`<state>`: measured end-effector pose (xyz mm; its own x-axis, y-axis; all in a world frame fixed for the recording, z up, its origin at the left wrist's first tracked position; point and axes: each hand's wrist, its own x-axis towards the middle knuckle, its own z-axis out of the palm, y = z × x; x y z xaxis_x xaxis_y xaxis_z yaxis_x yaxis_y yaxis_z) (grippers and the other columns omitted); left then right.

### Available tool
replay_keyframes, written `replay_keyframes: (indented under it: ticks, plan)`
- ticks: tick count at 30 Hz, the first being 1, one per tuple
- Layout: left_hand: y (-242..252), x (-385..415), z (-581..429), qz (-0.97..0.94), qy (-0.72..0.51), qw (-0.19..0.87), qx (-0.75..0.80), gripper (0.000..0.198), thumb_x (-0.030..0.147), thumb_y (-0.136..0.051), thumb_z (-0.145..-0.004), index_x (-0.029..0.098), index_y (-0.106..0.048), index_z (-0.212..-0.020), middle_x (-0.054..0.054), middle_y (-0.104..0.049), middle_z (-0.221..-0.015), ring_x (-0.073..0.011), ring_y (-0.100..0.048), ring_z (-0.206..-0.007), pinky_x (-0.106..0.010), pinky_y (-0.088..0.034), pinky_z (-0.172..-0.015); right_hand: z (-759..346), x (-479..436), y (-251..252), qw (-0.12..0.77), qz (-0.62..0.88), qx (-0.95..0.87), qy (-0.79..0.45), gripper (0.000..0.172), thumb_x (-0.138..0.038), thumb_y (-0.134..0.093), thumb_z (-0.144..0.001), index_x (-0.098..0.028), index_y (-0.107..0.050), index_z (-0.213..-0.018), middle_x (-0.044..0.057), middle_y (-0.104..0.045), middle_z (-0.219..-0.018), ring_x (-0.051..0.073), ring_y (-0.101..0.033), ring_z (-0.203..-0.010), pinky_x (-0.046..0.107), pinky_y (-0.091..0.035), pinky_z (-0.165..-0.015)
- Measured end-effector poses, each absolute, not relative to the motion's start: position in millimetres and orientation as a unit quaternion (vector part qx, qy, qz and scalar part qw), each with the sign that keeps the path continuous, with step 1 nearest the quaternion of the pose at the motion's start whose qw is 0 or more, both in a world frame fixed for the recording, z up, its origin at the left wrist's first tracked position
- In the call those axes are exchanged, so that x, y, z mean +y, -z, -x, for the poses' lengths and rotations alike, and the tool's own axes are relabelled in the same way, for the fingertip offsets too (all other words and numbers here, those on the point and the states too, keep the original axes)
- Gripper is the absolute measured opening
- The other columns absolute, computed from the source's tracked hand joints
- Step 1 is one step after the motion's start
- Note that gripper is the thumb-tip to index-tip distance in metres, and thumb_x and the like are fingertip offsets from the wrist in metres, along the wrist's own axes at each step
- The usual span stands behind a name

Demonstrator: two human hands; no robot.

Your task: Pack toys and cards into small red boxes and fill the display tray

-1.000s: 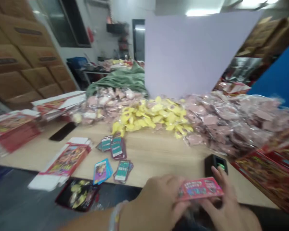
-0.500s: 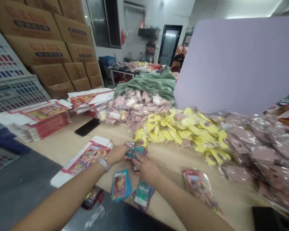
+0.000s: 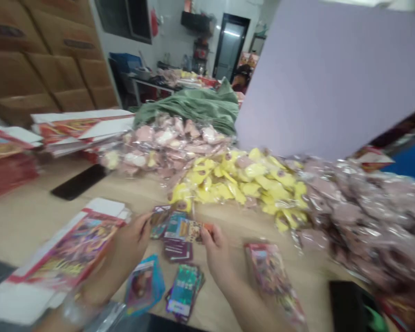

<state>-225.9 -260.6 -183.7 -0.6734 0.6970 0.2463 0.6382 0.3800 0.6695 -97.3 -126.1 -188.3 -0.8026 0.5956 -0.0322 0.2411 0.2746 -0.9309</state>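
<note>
My right hand (image 3: 216, 244) pinches the edge of an orange and yellow trading card (image 3: 193, 230), held over teal and purple cards (image 3: 178, 250) on the table. Left of these, my left hand (image 3: 138, 235) has its fingers closed on what looks like a thin card (image 3: 160, 216), blurred by motion. Nearer me lie a fanned blue-edged card stack (image 3: 144, 283) and a green-topped card stack (image 3: 184, 290). A flat printed box (image 3: 79, 244) lies beside and partly behind my left forearm. Right of my right hand is a wrapped red card pack (image 3: 273, 276).
Bagged yellow pieces (image 3: 242, 177) and bagged pink pieces (image 3: 349, 207) are heaped along the back and right. A phone (image 3: 79, 181) and stacked flat boxes (image 3: 83, 131) lie at left. A black object (image 3: 351, 304) sits at front right. A person (image 3: 241, 78) is far behind.
My hands have moved apart, and an orange and yellow card now shows in my right hand. Purple cards lie exposed between them. The view has shifted right and closer.
</note>
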Motion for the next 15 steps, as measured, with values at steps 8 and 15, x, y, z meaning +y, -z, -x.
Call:
replay_keyframes:
  ticks: [8,15]
  plan:
    - [160,-161,52,-0.543,-0.466,0.432,0.549,0.035,0.028,-0.040,-0.087,0.021,-0.054,-0.118,-0.007,-0.063,-0.111,-0.0215,-0.060,-0.096,-0.031,-0.048,-0.082,-106,-65,176,0.142,0.390,-0.508,-0.754,0.037,-0.045,-0.055,-0.075,-0.016,-0.057,-0.098,0.011,-0.067,-0.085,0.023,-0.064,-0.072,0.034,-0.048,-0.061]
    - [195,-44,12,-0.927,-0.061,0.173,0.328,0.093,0.033,-0.081,-0.043,0.015,-0.045,-0.127,-0.022,-0.034,-0.139,-0.0413,-0.022,-0.130,-0.052,-0.010,-0.106,-166,100,178,0.216,0.599,-0.705,-0.314,0.026,-0.037,-0.050,-0.085,-0.015,-0.059,-0.096,0.007,-0.062,-0.101,0.020,-0.059,-0.089,0.035,-0.048,-0.077]
